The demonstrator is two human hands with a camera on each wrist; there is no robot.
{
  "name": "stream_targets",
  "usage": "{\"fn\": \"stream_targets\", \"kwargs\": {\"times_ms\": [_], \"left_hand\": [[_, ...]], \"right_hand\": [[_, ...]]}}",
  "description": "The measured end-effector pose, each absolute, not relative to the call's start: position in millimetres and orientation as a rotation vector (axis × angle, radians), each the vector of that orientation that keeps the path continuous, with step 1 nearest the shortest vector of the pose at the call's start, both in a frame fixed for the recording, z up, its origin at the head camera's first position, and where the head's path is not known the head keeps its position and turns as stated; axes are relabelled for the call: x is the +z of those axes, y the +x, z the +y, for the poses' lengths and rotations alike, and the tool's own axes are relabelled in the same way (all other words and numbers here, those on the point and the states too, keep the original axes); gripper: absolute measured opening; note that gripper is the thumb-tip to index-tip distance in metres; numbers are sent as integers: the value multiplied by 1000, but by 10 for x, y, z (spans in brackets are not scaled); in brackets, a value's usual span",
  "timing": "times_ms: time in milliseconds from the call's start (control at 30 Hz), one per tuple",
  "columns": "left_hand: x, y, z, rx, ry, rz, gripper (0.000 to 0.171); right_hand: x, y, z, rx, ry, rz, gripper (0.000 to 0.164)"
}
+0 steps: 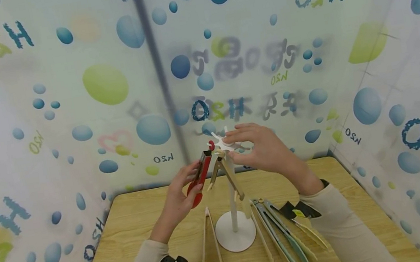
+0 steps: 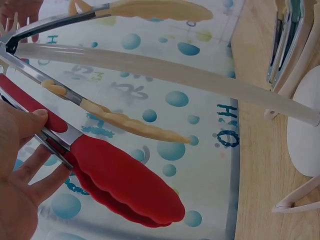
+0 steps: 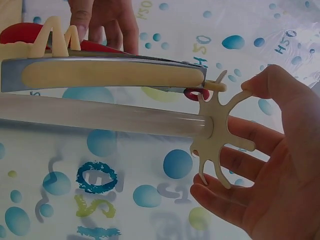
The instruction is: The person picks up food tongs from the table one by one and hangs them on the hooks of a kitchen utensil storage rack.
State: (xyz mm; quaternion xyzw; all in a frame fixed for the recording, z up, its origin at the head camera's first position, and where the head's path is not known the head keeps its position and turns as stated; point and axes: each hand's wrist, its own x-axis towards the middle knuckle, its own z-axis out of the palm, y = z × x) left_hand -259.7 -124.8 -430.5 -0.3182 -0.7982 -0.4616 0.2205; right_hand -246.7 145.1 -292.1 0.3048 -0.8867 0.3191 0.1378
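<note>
My left hand [image 1: 176,203] holds a pair of red-tipped tongs [image 2: 125,175] by the handles, thumb on the red grip and fingers beneath. The tongs slant up toward the white stand, and their red pull ring [image 3: 196,94] is right at one of its hooks. With thumb and fingers spread around it, my right hand [image 1: 263,145] holds the stand's hooked top [image 3: 212,120]. A pair of beige-tipped tongs [image 2: 125,122] hangs from another hook, arms apart, beside the white post [image 1: 231,201].
The stand's round white base [image 1: 231,240] rests on a wooden table [image 1: 147,232]. A spread pair of beige tongs [image 1: 219,257] lies left of it. Several more tongs [image 1: 283,229] lie together on the right. A patterned curtain [image 1: 119,131] hangs behind the table.
</note>
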Motion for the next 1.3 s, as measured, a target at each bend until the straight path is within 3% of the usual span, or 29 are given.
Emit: {"fn": "stream_targets", "kwargs": {"times_ms": [1300], "left_hand": [[-4443, -2687, -1010, -1386, -902, -2199, 70]], "right_hand": [[-2942, -2469, 1454, 956, 890, -2557, 38]]}}
